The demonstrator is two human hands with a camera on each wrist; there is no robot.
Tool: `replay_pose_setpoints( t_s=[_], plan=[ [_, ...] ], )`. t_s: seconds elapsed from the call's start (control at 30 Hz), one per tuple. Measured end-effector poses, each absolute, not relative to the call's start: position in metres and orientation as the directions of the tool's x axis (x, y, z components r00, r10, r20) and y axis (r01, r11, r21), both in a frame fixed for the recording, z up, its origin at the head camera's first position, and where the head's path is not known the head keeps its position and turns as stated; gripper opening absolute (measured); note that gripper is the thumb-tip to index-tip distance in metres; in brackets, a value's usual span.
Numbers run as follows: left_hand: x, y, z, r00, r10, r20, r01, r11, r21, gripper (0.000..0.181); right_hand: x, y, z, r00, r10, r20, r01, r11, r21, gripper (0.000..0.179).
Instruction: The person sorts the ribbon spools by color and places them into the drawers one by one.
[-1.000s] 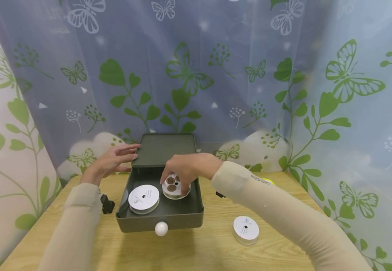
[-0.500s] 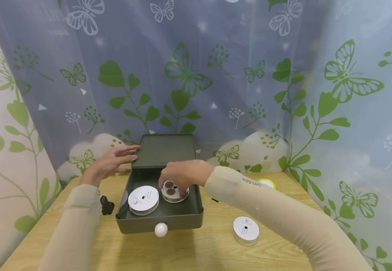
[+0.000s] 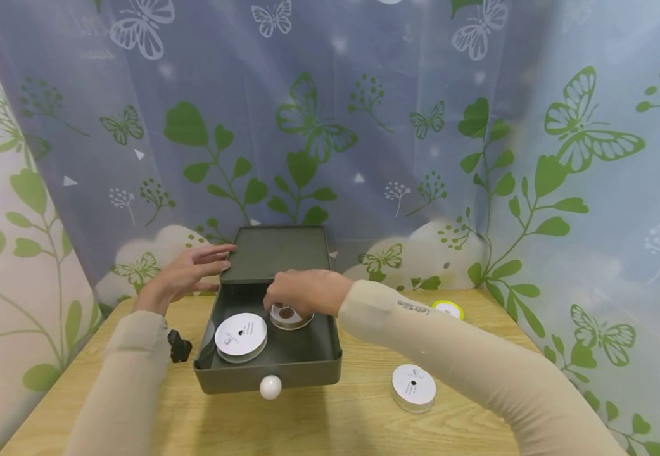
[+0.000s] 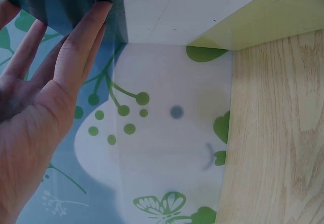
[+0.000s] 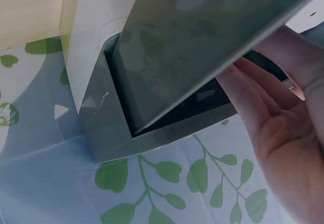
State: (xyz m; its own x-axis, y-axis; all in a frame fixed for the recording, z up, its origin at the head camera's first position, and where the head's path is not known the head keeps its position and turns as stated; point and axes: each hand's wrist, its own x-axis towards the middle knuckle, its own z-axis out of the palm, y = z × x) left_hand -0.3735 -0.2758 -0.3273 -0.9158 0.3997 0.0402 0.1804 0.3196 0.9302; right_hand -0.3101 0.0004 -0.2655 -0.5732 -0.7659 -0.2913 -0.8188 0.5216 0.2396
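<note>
A wooden table (image 3: 358,430) bears a dark box (image 3: 281,253), its drawer (image 3: 227,379) pulled out. The left hand (image 3: 187,272), fingers straight and slightly spread, touches the box's side. The right hand (image 3: 301,292) curls its fingers round a brown-spotted spool (image 3: 287,314) inside the drawer. Beside that lies a white spool (image 3: 241,335); a white knob (image 3: 270,387) fronts the drawer.

The right sleeve (image 3: 455,351) is displaying dark lettering (image 3: 413,307) reading "LetsSlim". The white reel (image 3: 241,335) at the front left of the dark drawer (image 3: 227,378) and the second white reel (image 3: 413,387), on the table (image 3: 353,418), are carrying print too small to read.
</note>
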Motion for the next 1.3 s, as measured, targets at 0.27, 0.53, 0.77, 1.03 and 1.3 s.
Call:
replay_pose_setpoints(
  t_s=[0.27, 0.53, 0.77, 1.03, 1.3],
  plan=[
    [-0.374, -0.276, -0.329, -0.918, 0.396, 0.032, 0.172, 0.322, 0.931, 0.066, -0.312, 0.002, -0.265, -0.560, -0.777, -0.287, -0.827, 0.504, 0.250, 0.049],
    [-0.374, -0.275, -0.328, -0.914, 0.404, 0.038, 0.180, 0.318, 0.931, 0.066, -0.313, 0.016, -0.248, -0.502, -0.821, -0.272, -0.862, 0.501, 0.080, 0.065],
    [-0.373, -0.276, -0.327, -0.915, 0.402, 0.037, 0.172, 0.304, 0.937, 0.066, -0.309, 0.041, -0.230, -0.467, -0.865, -0.183, -0.865, 0.490, -0.108, 0.058],
    [-0.373, -0.277, -0.328, -0.911, 0.410, 0.044, 0.179, 0.297, 0.938, 0.065, -0.307, 0.081, -0.216, -0.538, -0.835, -0.118, -0.821, 0.550, -0.152, 0.040],
    [-0.373, -0.277, -0.327, -0.912, 0.409, 0.042, 0.180, 0.305, 0.935, 0.066, -0.307, 0.124, -0.219, -0.606, -0.787, -0.115, -0.761, 0.615, -0.203, 0.035]
  ],
)
